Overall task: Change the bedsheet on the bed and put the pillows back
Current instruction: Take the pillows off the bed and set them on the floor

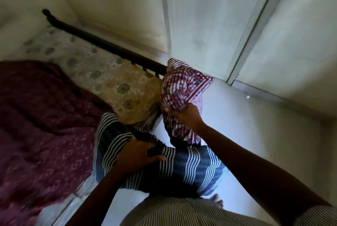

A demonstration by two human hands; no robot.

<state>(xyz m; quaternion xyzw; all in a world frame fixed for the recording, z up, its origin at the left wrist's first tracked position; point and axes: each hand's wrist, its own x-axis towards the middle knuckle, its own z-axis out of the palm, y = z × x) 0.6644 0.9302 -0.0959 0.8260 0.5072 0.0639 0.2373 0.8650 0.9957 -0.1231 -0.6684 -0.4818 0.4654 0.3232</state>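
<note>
A pillow in a red-and-white patterned case [180, 89] hangs in the air beside the bed's corner, and my right hand [186, 116] grips its lower edge. My left hand [135, 156] holds a dark blue cloth with white stripes [191, 167], bunched against my body over the bed's side. A maroon patterned bedsheet [42, 125] lies crumpled over the left part of the bed. The bare mattress [113, 79], beige with grey round flowers, shows at the head end.
A dark wooden headboard rail [102, 43] runs along the wall behind the mattress. White wardrobe doors [237, 16] stand at the right. Pale floor [255, 125] lies between bed and wardrobe. My bare foot [217, 201] shows below the blue cloth.
</note>
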